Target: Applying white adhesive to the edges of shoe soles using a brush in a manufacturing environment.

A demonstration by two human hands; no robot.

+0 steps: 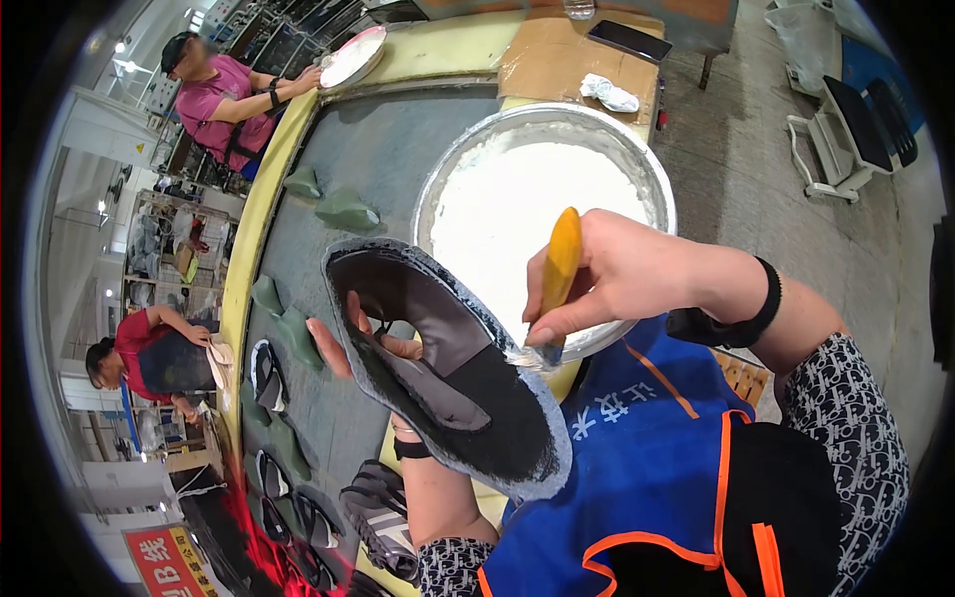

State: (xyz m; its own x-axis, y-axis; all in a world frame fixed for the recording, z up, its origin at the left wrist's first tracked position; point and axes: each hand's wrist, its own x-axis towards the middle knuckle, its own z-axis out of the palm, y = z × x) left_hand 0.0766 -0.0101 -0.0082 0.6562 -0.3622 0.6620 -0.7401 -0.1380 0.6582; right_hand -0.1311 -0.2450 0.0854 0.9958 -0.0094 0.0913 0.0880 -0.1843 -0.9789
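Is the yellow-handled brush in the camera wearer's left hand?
No, the right hand grips the yellow-handled brush, while the left hand holds the dark shoe upper.

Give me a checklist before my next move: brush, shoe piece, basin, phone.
1. Yellow-handled, pale-bristled brush in right hand: ok.
2. Black-and-grey, hollow shoe upper supported by left hand: ok.
3. Bristles at the upper's rim: ok, they appear to touch.
4. Round silver metal basin holding white material: ok.
5. Enough material on bristles: cannot tell.
6. Black smartphone on brown cardboard, apart from basin: ok.
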